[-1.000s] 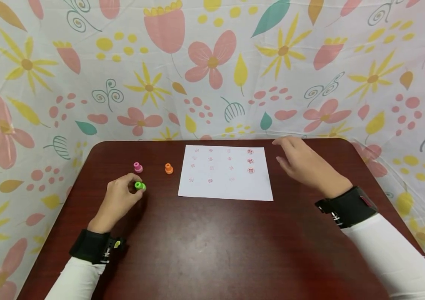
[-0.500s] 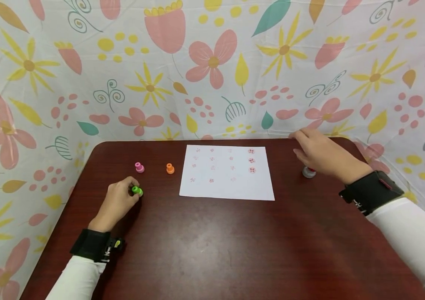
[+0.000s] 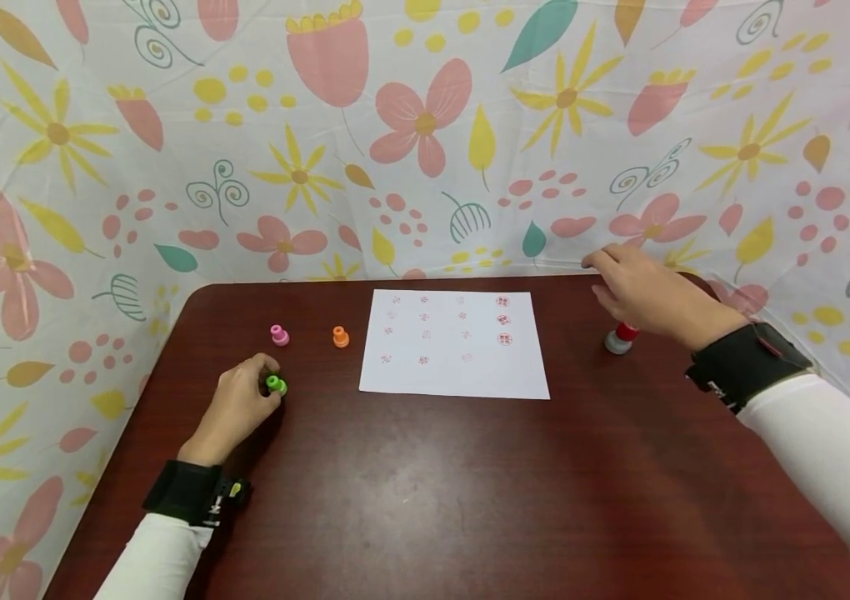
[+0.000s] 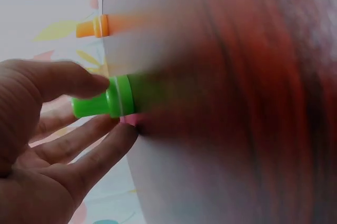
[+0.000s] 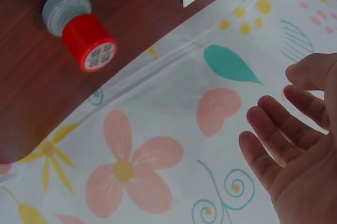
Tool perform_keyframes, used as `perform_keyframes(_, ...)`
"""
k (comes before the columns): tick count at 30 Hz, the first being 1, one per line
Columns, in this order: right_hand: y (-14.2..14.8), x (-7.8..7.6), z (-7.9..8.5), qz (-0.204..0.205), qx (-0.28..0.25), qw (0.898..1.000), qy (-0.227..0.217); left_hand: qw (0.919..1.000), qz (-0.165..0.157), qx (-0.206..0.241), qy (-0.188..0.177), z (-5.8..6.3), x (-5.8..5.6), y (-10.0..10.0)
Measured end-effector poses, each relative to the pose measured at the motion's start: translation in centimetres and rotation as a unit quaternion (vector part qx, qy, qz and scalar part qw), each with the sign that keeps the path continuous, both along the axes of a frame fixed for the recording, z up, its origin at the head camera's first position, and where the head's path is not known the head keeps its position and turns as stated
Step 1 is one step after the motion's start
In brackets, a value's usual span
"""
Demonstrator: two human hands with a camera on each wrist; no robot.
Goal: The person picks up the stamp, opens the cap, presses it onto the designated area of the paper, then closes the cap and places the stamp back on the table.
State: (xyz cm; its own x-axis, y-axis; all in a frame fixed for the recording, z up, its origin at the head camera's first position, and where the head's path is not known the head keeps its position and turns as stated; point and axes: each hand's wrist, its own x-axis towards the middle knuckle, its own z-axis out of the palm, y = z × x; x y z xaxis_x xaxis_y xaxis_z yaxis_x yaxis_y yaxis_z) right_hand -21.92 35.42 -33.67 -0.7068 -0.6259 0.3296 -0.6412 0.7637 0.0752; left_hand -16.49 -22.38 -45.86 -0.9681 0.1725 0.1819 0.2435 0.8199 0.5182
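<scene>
My left hand (image 3: 236,410) pinches a small green stamp (image 4: 121,95) between thumb and fingers, at the left of the table. Just beyond it stand a pink stamp (image 3: 279,336) and an orange stamp (image 3: 340,337); in the left wrist view the pink one is mostly hidden behind the fingers. My right hand (image 3: 646,296) is raised near the far right edge, holding nothing, its fingers loosely bent. Below it a red stamp (image 5: 88,40) with a grey base stands on the table, partly covered by the hand in the head view.
A white sheet of paper (image 3: 455,379) lies at the far middle, bearing rows of small red prints and several larger round ones on the right. Behind the dark wooden table (image 3: 425,500) hangs a floral cloth (image 3: 425,200).
My right hand has drawn back to the right, and the red stamp it was hiding has come into view below it. My left hand has shifted the green stamp slightly nearer.
</scene>
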Motion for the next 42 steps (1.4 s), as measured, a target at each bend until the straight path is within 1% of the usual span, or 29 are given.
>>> perform_keyframes(2, 0.1, 0.0, 0.1, -0.009, 0.004, 1.0, -0.008, 0.9999, -0.005, 0.001, 0.011, 0.1, 0.1, 0.1)
perform_keyframes(5, 0.5, -0.1, 0.3, -0.028, 0.011, 0.999, -0.023, 0.9992, -0.007, -0.005, 0.038, 0.6, 0.5, 0.7)
perform_keyframes(8, 1.2, -0.3, 0.2, -0.05, 0.024, 0.997, -0.047, 0.9968, -0.016, -0.013, 0.077, 1.3, 1.0, 1.5)
perform_keyframes(11, 1.9, -0.6, 0.0, -0.079, 0.046, 0.993, -0.08, 0.9919, -0.037, -0.022, 0.12, 2.1, 1.5, 2.4)
perform_keyframes(14, 2.7, -1.0, -0.3, -0.114, 0.069, 0.983, -0.128, 0.9842, -0.064, -0.04, 0.16, 2.7, 1.9, 3.2)
perform_keyframes(16, 3.2, -1.4, -0.6, -0.14, 0.086, 0.972, -0.166, 0.979, -0.081, -0.052, 0.18, 3.0, 2.2, 3.8)
perform_keyframes(18, 3.6, -1.7, -1.0, -0.162, 0.092, 0.96, -0.208, 0.9745, -0.096, -0.067, 0.191, 3.2, 2.5, 4.4)
perform_keyframes(20, 3.9, -1.8, -1.4, -0.175, 0.091, 0.95, -0.243, 0.9711, -0.11, -0.081, 0.196, 3.4, 2.8, 5.0)
perform_keyframes(23, 4.3, -1.8, -2.2, -0.179, 0.082, 0.938, -0.286, 0.9684, -0.129, -0.111, 0.183, 3.4, 3.2, 5.9)
perform_keyframes(26, 4.4, -1.5, -3.0, -0.179, 0.078, 0.928, -0.316, 0.9634, -0.15, -0.152, 0.162, 3.1, 3.3, 6.8)
perform_keyframes(29, 4.4, -1.1, -3.7, -0.179, 0.082, 0.923, -0.331, 0.9567, -0.169, -0.192, 0.139, 2.6, 3.3, 7.5)
perform_keyframes(32, 4.4, -0.9, -4.3, -0.177, 0.077, 0.921, -0.339, 0.9501, -0.185, -0.218, 0.124, 2.1, 3.2, 8.2)
perform_keyframes(36, 4.3, -0.7, -4.9, -0.173, 0.068, 0.922, -0.34, 0.9442, -0.208, -0.228, 0.115, 1.5, 3.2, 8.9)
perform_keyframes(39, 4.4, -0.5, -5.4, -0.166, 0.063, 0.928, -0.327, 0.9413, -0.222, -0.227, 0.116, 1.2, 3.2, 9.4)
perform_keyframes(42, 4.5, -0.3, -5.8, -0.157, 0.051, 0.934, -0.316, 0.9382, -0.228, -0.229, 0.124, 0.9, 3.2, 9.7)
